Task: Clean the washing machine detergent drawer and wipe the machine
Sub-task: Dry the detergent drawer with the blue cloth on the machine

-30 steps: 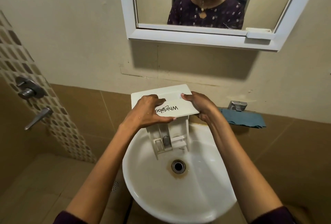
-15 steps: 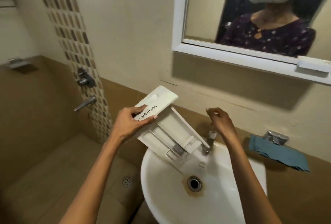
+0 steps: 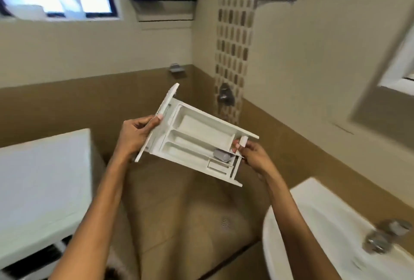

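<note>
The white detergent drawer (image 3: 197, 138) is held in the air over the bathroom floor, its open compartments facing up toward me. My left hand (image 3: 137, 136) grips its front panel at the left end. My right hand (image 3: 252, 156) pinches the drawer's rear end near a small grey siphon cap (image 3: 221, 155). The white washing machine (image 3: 42, 190) stands at the lower left, with a dark opening showing at its front bottom corner.
A white washbasin (image 3: 313, 235) with a metal tap (image 3: 383, 235) is at the lower right. A shower valve (image 3: 226, 96) sits on the mosaic tile strip. A floor drain (image 3: 226, 223) lies below the drawer. A mirror frame (image 3: 394, 73) hangs at right.
I have turned left, away from the basin. The drawer came out of the basin and now faces up. My right hand left the tap and took hold of the drawer's rear end.
</note>
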The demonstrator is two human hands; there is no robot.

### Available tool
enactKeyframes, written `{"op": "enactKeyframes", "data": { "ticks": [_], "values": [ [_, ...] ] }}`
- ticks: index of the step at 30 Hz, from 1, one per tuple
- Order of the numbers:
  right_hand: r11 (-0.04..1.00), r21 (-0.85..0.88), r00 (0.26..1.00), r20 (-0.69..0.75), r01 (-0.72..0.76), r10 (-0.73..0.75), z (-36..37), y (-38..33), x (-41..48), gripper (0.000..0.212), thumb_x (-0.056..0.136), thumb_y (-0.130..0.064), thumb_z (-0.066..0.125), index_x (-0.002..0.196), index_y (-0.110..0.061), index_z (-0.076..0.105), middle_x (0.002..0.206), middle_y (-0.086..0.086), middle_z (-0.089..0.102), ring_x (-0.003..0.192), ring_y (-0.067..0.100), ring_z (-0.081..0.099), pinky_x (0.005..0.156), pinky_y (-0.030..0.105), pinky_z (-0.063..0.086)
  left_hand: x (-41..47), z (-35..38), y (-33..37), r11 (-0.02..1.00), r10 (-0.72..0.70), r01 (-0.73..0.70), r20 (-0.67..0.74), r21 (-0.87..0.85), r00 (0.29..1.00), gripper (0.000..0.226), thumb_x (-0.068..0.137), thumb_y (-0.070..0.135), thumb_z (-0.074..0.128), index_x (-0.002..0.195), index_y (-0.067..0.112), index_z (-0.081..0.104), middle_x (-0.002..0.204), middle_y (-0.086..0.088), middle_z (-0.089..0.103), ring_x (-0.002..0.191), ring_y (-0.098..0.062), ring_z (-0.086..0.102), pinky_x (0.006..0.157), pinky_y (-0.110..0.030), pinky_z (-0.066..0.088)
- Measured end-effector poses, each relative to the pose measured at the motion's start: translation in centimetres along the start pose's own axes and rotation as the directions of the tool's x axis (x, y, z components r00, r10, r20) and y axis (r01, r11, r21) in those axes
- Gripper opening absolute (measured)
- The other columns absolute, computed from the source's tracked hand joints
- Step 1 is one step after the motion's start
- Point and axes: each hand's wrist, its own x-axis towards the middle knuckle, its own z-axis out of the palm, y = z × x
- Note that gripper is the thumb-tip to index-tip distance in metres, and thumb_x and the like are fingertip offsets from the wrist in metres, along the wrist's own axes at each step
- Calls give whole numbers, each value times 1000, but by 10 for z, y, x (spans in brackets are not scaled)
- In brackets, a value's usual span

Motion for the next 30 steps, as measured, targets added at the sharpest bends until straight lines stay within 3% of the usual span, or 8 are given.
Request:
{"op": "enactKeyframes", "data": {
  "ticks": [2,6,12,15,19,23,28,30],
  "values": [
    [999,-28,998,50,32,-31,48,-13,8,23,96,-2,46,112,4,60,87,7,62,68,8,56,61,16,43,-2,-49,-1,999,-44,44,-91,-10,995,19,89,20,60,106,14,64,50,17,64,45,4,60,42,-10,46],
    [998,-21,985,164,58,-54,153,-31,12,22,95,-5,49,112,-4,63,84,6,61,62,4,57,49,10,45,-15,-156,-9,987,-156,163,-243,10,957,22,88,36,59,80,17,66,47,11,63,37,-1,56,36,-12,42],
    [997,-51,951,306,64,-46,325,-55,-1,24,93,-15,55,113,-4,64,95,9,66,70,12,58,57,22,48,-39,-317,-26,963,-241,269,-438,1,866,29,82,46,64,73,18,66,70,-4,65,62,-21,60,60,-26,49],
    [996,-52,932,359,67,-44,401,-64,-9,23,93,-14,56,110,-1,65,93,10,66,69,15,59,65,28,50,-50,-385,-31,959,-256,283,-517,-27,817,28,83,43,65,72,17,66,67,-1,67,63,-19,61,60,-25,48],
    [991,-99,912,407,93,-45,485,-74,-17,24,93,-17,57,106,1,66,87,9,62,78,21,57,68,27,51,-60,-456,-37,942,-295,331,-603,-54,741,31,83,41,65,68,13,62,53,2,66,45,-10,61,46,-17,48],
    [982,-164,893,449,90,-7,554,-75,-20,15,93,-21,56,93,-7,61,70,6,56,72,30,62,83,50,54,-67,-508,-46,913,-344,404,-632,-54,694,40,82,48,64,82,7,65,70,-6,64,53,-16,59,49,-21,46],
    [945,-299,891,453,129,22,610,-72,-26,16,94,-18,54,88,-5,61,79,13,60,74,31,61,75,33,49,-69,-555,-67,868,-402,491,-679,-71,614,57,75,56,67,100,5,68,93,-14,70,80,-29,67,78,-37,53],
    [928,-345,888,459,142,35,626,-67,-25,18,93,-16,53,90,-1,64,81,14,61,80,30,61,74,32,46,-68,-568,-78,849,-423,523,-688,-74,590,62,73,58,67,104,4,67,99,-15,69,87,-30,67,78,-37,54]
  ]
}}
